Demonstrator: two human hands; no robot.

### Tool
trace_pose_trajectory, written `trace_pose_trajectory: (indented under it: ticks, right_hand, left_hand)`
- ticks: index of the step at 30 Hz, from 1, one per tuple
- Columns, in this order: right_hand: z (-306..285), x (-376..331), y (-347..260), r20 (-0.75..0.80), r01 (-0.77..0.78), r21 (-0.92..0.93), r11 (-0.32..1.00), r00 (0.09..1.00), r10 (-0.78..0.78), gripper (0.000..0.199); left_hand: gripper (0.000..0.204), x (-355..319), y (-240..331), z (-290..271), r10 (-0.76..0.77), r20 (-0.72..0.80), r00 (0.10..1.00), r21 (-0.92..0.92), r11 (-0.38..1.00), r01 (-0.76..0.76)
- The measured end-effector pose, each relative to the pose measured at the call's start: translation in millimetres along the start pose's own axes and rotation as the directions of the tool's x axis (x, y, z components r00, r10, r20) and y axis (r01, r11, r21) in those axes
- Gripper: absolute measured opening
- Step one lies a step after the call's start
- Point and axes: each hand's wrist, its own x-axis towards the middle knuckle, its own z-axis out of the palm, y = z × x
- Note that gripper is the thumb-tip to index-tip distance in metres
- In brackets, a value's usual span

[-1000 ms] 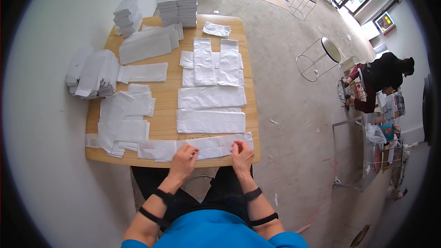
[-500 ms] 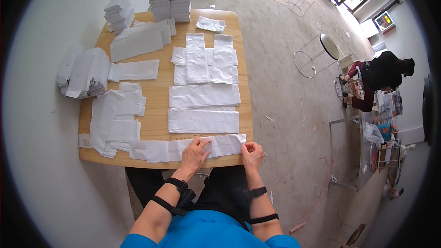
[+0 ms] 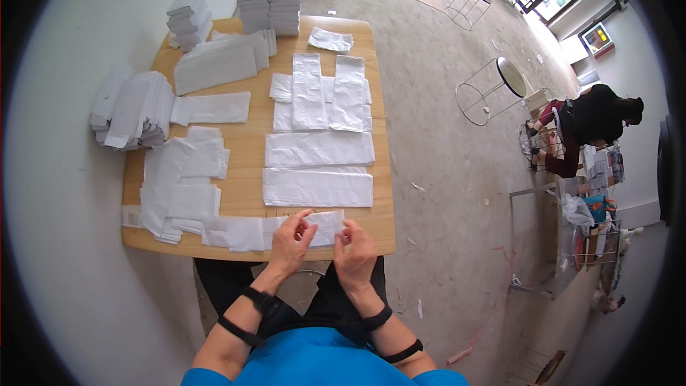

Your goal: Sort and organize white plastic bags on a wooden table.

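Observation:
A narrow strip of thin white folded sheets (image 3: 245, 234) lies along the near edge of the wooden table. My left hand (image 3: 289, 244) rests over its middle, fingers bent, with a gap between thumb and forefinger. At the strip's right end, which is folded back on itself, my right hand (image 3: 354, 251) has its fingertips closed on the edge. Just beyond lie a folded white sheet (image 3: 318, 188) and another folded sheet (image 3: 319, 149) side by side. A loose pile of white sheets (image 3: 187, 189) lies to the left of my left hand.
Stacked white boxes (image 3: 269, 1) stand at the table's far end, and a bundle of flat white pieces (image 3: 136, 111) leans by the left wall. Two upright folded sheets (image 3: 307, 91) lie farther back. To the right, a person (image 3: 597, 116) sits by a side table (image 3: 568, 243); a stool (image 3: 509, 77) stands between.
My right hand has moved left with the strip's right end, so the strip now looks shorter. My left hand has shifted slightly left, and its thumb and forefinger have parted.

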Motion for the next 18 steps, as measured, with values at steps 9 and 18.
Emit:
trace_pose_trajectory:
  ticks: [9,18]
  right_hand:
    - [38,-21,-25,0.193,-0.048,0.291,0.955,0.981,-0.01,0.023]
    - [17,14,38,0.12,-0.38,0.191,0.905,0.924,0.363,0.009]
  left_hand:
    - [0.047,-8,-46,-11,-0.354,-0.152,0.923,-0.452,0.855,0.253]
    - [0.021,-8,-19,-34,-0.194,-0.226,0.955,0.05,0.976,0.211]
